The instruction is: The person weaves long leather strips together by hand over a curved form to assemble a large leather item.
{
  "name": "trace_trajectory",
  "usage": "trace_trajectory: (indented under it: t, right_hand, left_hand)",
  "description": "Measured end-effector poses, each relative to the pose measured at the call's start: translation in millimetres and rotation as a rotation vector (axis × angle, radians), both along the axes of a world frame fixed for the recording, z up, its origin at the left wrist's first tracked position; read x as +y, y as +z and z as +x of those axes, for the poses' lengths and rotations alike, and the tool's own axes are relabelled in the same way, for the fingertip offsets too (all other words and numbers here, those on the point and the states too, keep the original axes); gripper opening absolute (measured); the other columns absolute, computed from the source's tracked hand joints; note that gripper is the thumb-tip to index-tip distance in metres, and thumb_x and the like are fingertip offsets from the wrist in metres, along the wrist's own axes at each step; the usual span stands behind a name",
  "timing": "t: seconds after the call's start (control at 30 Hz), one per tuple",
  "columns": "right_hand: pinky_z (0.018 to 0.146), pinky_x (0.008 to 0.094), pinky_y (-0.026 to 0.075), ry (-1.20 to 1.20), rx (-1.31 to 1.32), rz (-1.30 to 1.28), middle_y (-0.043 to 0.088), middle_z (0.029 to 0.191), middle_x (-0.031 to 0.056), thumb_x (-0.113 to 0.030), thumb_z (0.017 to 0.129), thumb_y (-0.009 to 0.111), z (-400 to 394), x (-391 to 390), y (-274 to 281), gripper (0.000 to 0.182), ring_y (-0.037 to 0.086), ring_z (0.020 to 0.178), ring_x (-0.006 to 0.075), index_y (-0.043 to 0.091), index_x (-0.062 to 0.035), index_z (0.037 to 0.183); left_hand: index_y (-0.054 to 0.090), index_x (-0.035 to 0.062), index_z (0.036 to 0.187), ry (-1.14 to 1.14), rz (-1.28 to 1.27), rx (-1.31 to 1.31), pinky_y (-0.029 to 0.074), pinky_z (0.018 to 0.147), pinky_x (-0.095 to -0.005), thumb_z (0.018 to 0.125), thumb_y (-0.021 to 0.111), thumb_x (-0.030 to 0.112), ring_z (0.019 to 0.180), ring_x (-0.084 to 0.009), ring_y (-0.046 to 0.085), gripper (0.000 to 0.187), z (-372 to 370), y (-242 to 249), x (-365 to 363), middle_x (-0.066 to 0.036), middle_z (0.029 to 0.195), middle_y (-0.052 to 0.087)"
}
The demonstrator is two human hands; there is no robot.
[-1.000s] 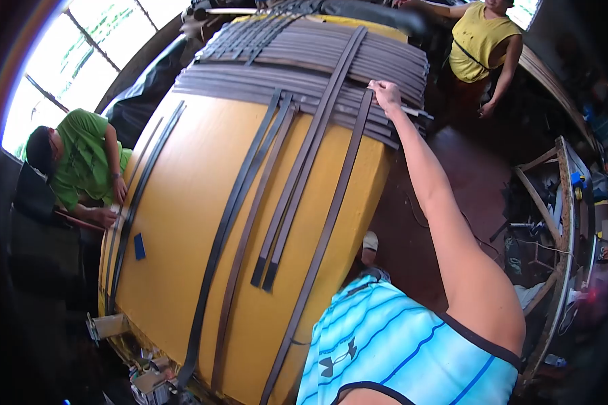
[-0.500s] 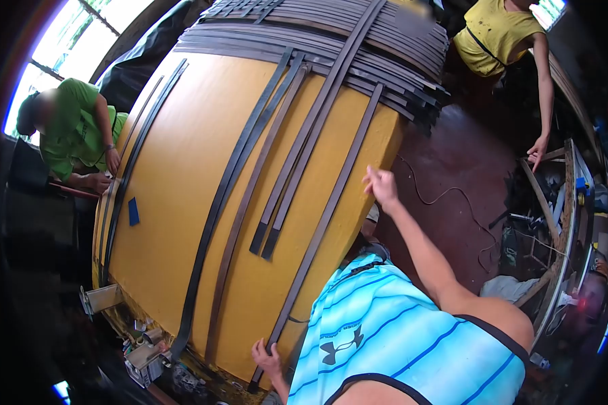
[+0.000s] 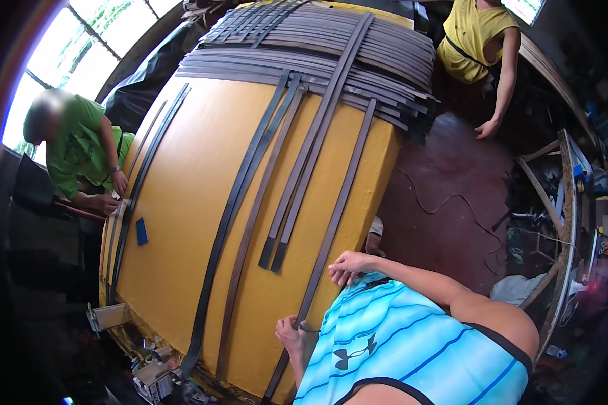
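Note:
My left hand is at the near end of a long dark flat strip on the yellow table. Its fingers are bent around the strip's edge, and a thin dark strand shows beside them. My right hand hovers by the table edge in front of my striped blue top. The fingers of that hand are curled down, and whatever they may hold is hidden. Left of the strip, a pair of strips, a brown strip and a longer black strip lie roughly parallel on the yellow surface.
Many strips are stacked across the table's far end. A person in green works at the left edge; another in yellow stands at the far right. A cord crosses the red floor. A small box sits at the lower left.
My right hand has drawn back from the table edge toward my waist, its arm now bent. My left hand has shifted up and right along the strip. The person in yellow has lowered an arm.

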State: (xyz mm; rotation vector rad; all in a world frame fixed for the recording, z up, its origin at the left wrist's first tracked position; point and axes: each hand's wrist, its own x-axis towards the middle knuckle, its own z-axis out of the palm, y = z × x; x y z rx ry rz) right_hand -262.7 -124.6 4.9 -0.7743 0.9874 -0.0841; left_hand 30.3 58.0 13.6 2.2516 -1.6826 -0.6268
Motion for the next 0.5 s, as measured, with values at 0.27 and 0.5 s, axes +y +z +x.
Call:
trace_trajectory:
  t: [0.27, 0.5]
  right_hand:
    - [0.093, 0.0366, 0.058, -0.478, -0.336, 0.139, 0.07, 0.119, 0.0088, -0.029, 0.102, 0.059, 10, -22, -1, 0.034, 0.069, 0.106, 0.0207, 0.06, -0.0064, 0.127]
    - [0.078, 0.0347, 0.061, -1.145, -0.343, -0.421, 0.07, 0.115, 0.0148, -0.01, 0.1, 0.056, -103, -169, 56, 0.015, 0.07, 0.097, 0.0203, 0.055, -0.0065, 0.114]
  left_hand:
    - [0.06, -0.0021, 0.108, 0.178, 0.39, 0.961, 0.054, 0.073, -0.0288, 0.09, 0.071, 0.006, 0.08, -0.017, 0.07, 0.023, 23, 68, 3, -0.013, 0.086, 0.072]
    - [0.063, -0.0055, 0.105, 0.246, 0.528, 0.903, 0.053, 0.073, -0.0267, 0.089, 0.071, 0.004, 0.079, -0.0162, 0.069, 0.02, 79, 29, 53, -0.013, 0.086, 0.073]
